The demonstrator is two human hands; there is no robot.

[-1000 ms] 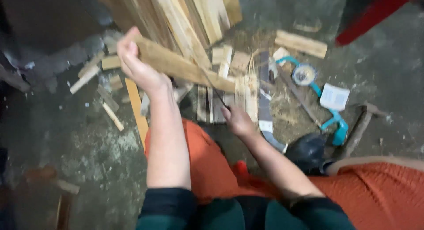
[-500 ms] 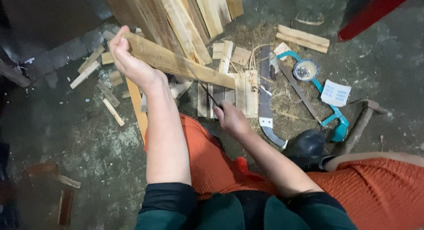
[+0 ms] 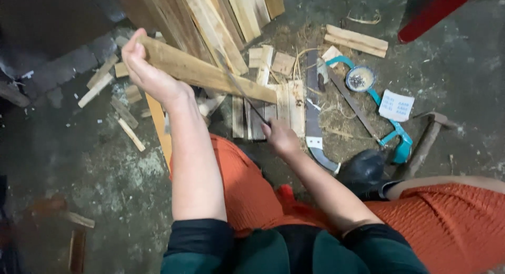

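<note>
L hand (image 3: 144, 68) is closed round the end of a long wood slat (image 3: 210, 71), lifted off the floor & slanting down to the right. R hand (image 3: 281, 137) is clenched on the handle of a thin blade (image 3: 243, 92), prob. a knife, its edge lying against the slat near the middle. Under the slat: a row of short flat boards (image 3: 273, 111) side by side on the concrete floor (image 3: 94, 168). More planks (image 3: 231, 11) lean at the top. Just right of the boards lies a curved machete (image 3: 314, 121); beyond it a teal-framed saw (image 3: 392, 132), a small tin of nails (image 3: 361, 79), a paper slip (image 3: 396, 105) & a hammer (image 3: 423, 142). Offcuts (image 3: 123, 113) scattered at left.
</note>
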